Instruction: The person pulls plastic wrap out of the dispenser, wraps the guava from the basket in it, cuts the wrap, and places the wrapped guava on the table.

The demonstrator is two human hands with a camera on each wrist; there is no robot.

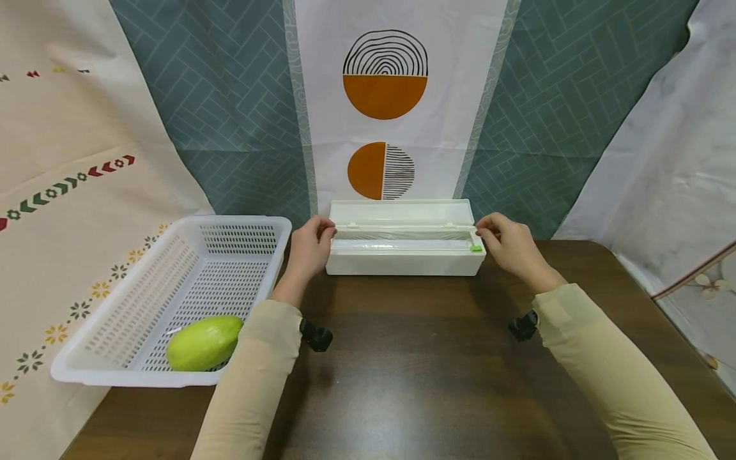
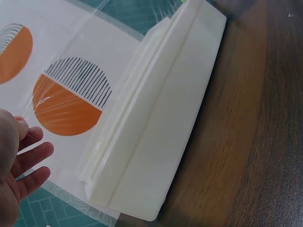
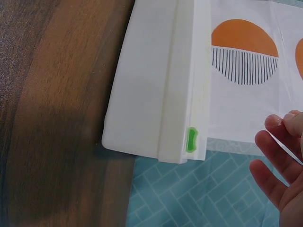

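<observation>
Film (image 1: 402, 235) is spanning the open top of a white dispenser box (image 1: 405, 264), which is resting lengthwise across the far part of the table (image 1: 402, 358). The left hand (image 1: 309, 248) is pinching the film near the box's left end; the right hand (image 1: 510, 246) is pinching it near the right end, thumb against index finger. This wide placement is probably spreading the sheet evenly and preventing bunching. The lid (image 1: 400, 211) is standing tilted back, seemingly giving access to the film. A green slider (image 1: 476, 248) is sitting at the box's right end, likely out of the sheet's path. At left, a perforated basket (image 1: 138, 378) is containing a green fruit (image 1: 205, 343), presumably set apart from the handling area. The film is appearing transparent and glossy, fine creases running between the hands.
</observation>
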